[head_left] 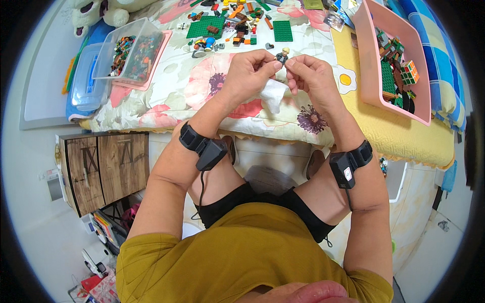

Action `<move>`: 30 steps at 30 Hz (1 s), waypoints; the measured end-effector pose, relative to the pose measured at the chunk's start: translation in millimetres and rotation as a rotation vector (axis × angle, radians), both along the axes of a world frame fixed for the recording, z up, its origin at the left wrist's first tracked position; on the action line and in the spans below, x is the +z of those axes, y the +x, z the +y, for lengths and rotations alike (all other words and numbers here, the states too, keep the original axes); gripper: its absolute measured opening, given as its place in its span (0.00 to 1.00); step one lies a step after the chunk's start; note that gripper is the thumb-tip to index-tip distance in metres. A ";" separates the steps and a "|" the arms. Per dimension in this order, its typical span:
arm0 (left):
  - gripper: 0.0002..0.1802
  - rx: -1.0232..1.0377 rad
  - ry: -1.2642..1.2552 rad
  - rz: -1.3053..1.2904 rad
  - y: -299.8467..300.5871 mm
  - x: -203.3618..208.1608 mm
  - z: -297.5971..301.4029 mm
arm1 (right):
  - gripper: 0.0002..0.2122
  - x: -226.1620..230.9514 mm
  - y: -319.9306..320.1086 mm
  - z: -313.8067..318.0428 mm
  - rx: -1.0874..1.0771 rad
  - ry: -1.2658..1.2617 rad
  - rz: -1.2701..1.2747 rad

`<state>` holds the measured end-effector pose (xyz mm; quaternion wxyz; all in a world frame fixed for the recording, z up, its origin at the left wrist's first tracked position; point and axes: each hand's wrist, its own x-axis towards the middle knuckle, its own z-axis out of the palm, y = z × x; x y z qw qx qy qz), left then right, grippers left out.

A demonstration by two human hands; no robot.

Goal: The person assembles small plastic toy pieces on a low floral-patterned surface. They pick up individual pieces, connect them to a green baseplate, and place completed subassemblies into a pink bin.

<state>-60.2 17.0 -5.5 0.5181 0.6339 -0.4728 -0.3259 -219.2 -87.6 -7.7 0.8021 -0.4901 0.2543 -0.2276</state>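
Over the white cloth printed with pink flowers (202, 103), my left hand (255, 70) and right hand (308, 73) pinch one tiny blond-haired, dark-bodied plastic figure (282, 56).

Nearest me, both hands are nearly closed, fingertips gathered on the figure between them; one crumpled white tissue or cloth (274, 96) hangs just below, though I cannot tell which hand has it. I judge the work partway along: this one figure looks whole, head on body, while plenty lies loose. To my sides stand one pink plastic bin (371, 83), one multicoloured puzzle cube (409, 72) among its bricks, and one clear plastic tub (101, 66) of mixed pieces. Farther off lie two flat green studded plates (283, 31) and scattered multicoloured plastic bricks (245, 25), too many to count.
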 end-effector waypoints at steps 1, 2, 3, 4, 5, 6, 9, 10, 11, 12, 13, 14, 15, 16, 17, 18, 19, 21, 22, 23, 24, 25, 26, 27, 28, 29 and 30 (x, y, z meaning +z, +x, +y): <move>0.08 0.006 -0.010 -0.031 -0.9 -0.7 -0.2 | 0.09 -0.7 -0.9 -0.6 0.030 0.032 -0.043; 0.08 0.014 -0.004 -0.066 -1.8 -1.0 -0.3 | 0.09 -1.7 -1.5 -1.8 0.049 0.119 -0.037; 0.08 0.015 -0.040 -0.124 -2.5 -1.0 -0.3 | 0.09 -2.7 -2.1 -3.9 0.083 0.204 -0.068; 0.07 0.017 -0.061 -0.185 -3.3 -0.6 -0.1 | 0.09 -4.0 -2.4 -5.9 0.117 0.290 -0.106; 0.07 0.020 -0.083 -0.251 -3.9 0.0 0.2 | 0.09 -5.7 -2.1 -7.3 0.141 0.359 -0.129; 0.07 0.020 -0.081 -0.269 -4.4 0.8 0.8 | 0.08 -7.5 -1.4 -8.3 0.164 0.428 -0.159; 0.07 0.021 -0.054 -0.248 -5.5 3.1 1.5 | 0.08 -10.2 -2.7 -11.2 0.203 0.490 -0.187; 0.08 0.022 -0.029 -0.179 -5.5 3.6 1.3 | 0.08 -10.1 -3.2 -11.8 0.200 0.485 -0.175; 0.08 0.020 -0.007 -0.113 -5.4 3.8 1.1 | 0.08 -9.5 -3.9 -12.3 0.182 0.457 -0.171; 0.08 0.010 -0.004 -0.031 -4.5 4.0 0.9 | 0.08 -8.4 -4.9 -12.5 0.151 0.428 -0.156; 0.09 -0.004 -0.004 0.049 -2.9 4.4 0.6 | 0.09 -7.0 -5.4 -12.5 0.132 0.393 -0.157; 0.09 -0.018 -0.005 0.129 -1.1 4.7 0.4 | 0.09 -5.6 -5.1 -12.0 0.083 0.301 -0.101; 0.09 -0.023 -0.003 0.163 0.4 4.9 0.3 | 0.10 -4.1 -4.8 -11.2 0.044 0.204 -0.062; 0.09 -0.027 0.000 0.197 1.9 5.0 0.3 | 0.11 -2.5 -4.5 -10.2 -0.004 0.108 -0.005; 0.09 -0.025 0.009 0.231 2.7 5.0 0.1 | 0.11 -1.3 -3.8 -8.7 0.001 0.065 -0.013; 0.09 -0.022 -0.006 0.213 2.6 4.5 -0.3 | 0.12 -0.5 -3.2 -6.0 -0.002 0.023 -0.004; 0.09 -0.012 -0.014 0.195 2.0 4.0 -0.5 | 0.13 -0.2 -2.3 -3.0 -0.004 -0.018 0.005; 0.10 0.005 -0.026 0.125 -0.3 2.8 -0.7 | 0.13 -1.3 -0.4 5.3 -0.041 -0.087 -0.030; 0.10 0.011 -0.028 0.073 -2.3 1.8 -0.5 | 0.14 -2.2 0.5 8.2 -0.060 -0.121 -0.048; 0.10 0.016 -0.030 0.021 -3.6 1.1 0.0 | 0.14 -3.4 2.4 10.0 -0.082 -0.149 -0.055; 0.10 0.018 -0.025 0.010 -4.3 0.5 0.7 | 0.14 -4.3 3.5 10.5 -0.085 -0.160 -0.045; 0.10 0.019 -0.019 -0.001 -5.1 -0.2 1.4 | 0.15 -5.3 4.2 10.6 -0.087 -0.171 -0.039; 0.10 0.016 -0.031 -0.010 -5.4 -0.9 1.6 | 0.15 -6.2 4.6 10.3 -0.094 -0.176 -0.021; 0.10 0.039 -0.021 -0.034 -5.1 -1.3 1.3 | 0.15 -7.0 4.8 9.7 -0.098 -0.174 -0.034; 0.10 0.058 -0.027 -0.057 -4.5 -1.6 0.8 | 0.14 -7.5 4.8 8.9 -0.107 -0.168 -0.036; 0.09 0.077 -0.034 -0.081 -4.0 -1.9 0.3 | 0.14 -7.8 4.8 8.3 -0.123 -0.155 -0.023; 0.09 0.102 -0.069 -0.076 -3.8 -2.1 -0.3 | 0.13 -8.0 4.4 8.1 -0.121 -0.164 -0.028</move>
